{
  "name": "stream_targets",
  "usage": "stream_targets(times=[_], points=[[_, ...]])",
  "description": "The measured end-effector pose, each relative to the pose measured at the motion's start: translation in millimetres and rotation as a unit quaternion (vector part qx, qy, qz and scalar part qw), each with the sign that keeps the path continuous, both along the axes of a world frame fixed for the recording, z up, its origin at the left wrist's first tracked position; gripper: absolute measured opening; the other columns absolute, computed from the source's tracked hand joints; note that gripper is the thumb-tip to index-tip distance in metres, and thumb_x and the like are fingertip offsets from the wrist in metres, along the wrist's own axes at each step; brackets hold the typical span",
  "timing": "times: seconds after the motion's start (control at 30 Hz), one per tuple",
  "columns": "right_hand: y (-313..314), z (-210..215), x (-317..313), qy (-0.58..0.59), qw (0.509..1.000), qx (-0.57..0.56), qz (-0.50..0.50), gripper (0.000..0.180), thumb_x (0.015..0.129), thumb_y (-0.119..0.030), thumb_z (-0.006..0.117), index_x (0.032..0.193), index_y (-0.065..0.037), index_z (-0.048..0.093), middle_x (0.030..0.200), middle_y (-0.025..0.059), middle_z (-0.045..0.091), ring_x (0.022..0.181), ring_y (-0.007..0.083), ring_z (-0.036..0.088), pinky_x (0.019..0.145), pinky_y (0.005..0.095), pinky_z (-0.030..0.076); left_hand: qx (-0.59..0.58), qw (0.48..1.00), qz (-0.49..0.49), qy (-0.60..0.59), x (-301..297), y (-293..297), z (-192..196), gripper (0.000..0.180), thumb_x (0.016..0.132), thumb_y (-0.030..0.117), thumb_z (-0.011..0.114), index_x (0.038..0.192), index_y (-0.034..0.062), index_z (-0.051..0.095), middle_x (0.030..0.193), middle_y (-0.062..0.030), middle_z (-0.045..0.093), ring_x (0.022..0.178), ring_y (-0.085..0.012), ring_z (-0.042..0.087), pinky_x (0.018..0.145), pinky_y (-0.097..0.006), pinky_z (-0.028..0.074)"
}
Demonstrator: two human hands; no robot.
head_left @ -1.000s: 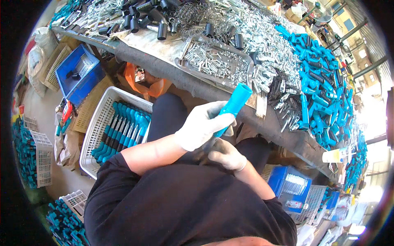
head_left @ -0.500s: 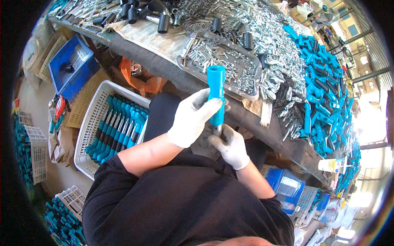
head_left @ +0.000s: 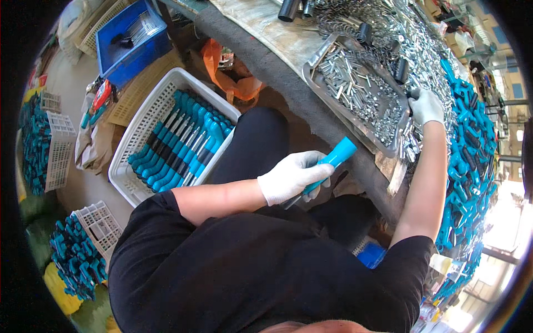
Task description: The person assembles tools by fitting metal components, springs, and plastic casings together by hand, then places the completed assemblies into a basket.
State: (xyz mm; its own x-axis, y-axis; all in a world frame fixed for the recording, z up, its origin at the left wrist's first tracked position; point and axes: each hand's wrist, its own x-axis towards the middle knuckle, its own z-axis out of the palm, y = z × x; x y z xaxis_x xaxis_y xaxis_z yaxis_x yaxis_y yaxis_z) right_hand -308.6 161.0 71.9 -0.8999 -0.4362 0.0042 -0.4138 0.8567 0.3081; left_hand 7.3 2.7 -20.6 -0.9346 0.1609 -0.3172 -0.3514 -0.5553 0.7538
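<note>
My left hand (head_left: 294, 177), in a white glove, is wrapped round a teal tubular plastic handle (head_left: 340, 152) above my lap. The handle's wide end points up and to the right; a metal shaft shows below the fist. My right hand (head_left: 427, 107), gloved too, reaches over the bench to the loose metal parts (head_left: 438, 61) just beyond the right edge of a grey metal tray (head_left: 398, 147). Its fingers are bent together among the small parts, and what they grip is hidden. Short metal pins (head_left: 344, 75) and other small pieces lie in the tray.
To the left, a white basket (head_left: 125, 172) holds several teal and black tools (head_left: 177, 141). A blue crate (head_left: 105, 66) and an orange bag (head_left: 222, 72) stand beyond it. Teal parts (head_left: 463, 133) are heaped along the bench's right side. The bench edge (head_left: 288, 75) runs diagonally before my knees.
My right hand has let go of the shaft below the handle and moved right and forward to the metal parts. My left hand has lowered and tilted the handle to the right. The view has shifted.
</note>
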Motion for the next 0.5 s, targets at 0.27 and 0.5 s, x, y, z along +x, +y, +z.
stream_targets(times=[0.27,0.5], points=[[-4.4,5.9,-8.4,-0.026,0.998,0.056,-0.004,0.039,0.077,-0.025,0.066,0.112,-0.008,0.066,0.108,0.0194,0.066,0.1,0.0338,0.064,0.091,0.0413,0.048,-0.006,1.0,-0.029,0.0,0.2,4.6,-10.3,0.033,0.093,0.032,0.058,0.104,0.0014,0.056,0.083,-0.0035,0.061,0.061,-0.009,0.055,0.055,-0.025,0.046],[18.5,11.1,-18.4,-0.06,0.993,-0.076,0.065,0.037,0.072,-0.028,0.07,0.097,-0.003,0.065,0.094,0.0182,0.068,0.091,0.0323,0.066,0.083,0.0391,0.049,-0.036,0.999,-0.035,0.008,9.0,5.4,-7.2,0.034,0.092,0.032,0.059,0.105,0.0009,0.056,0.082,-0.0037,0.06,0.062,-0.0091,0.055,0.055,-0.025,0.045]])
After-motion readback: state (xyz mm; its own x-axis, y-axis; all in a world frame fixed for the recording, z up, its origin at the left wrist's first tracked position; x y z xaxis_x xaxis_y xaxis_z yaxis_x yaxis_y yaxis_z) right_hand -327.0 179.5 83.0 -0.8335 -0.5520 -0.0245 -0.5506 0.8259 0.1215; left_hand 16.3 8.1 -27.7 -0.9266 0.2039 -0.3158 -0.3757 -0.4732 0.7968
